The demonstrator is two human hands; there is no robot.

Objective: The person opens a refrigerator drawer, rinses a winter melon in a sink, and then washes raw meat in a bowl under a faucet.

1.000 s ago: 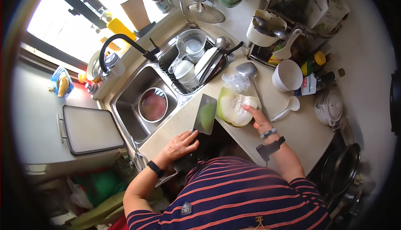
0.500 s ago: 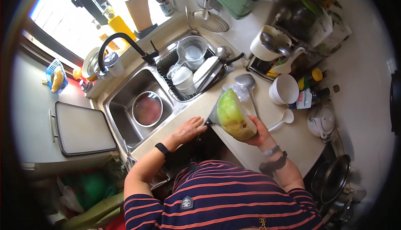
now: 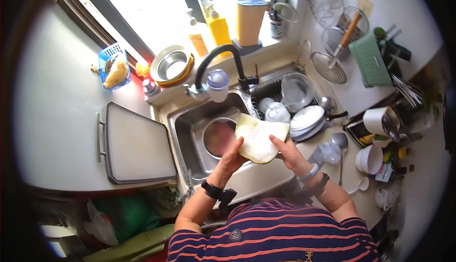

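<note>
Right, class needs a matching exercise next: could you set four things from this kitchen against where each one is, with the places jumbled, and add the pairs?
Column one
1. melon piece
2. knife block
3. round bowl
4. pale board with a dark rim

Column two
A. inside the sink
B. to the left of the sink
C. beside the window
D. between the left hand and the right hand

Right pairs: 1-D, 2-C, 3-A, 4-B

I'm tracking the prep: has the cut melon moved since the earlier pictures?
Yes: the cut melon moved left toward the steel sink, now overlapping its edge in view.
</note>
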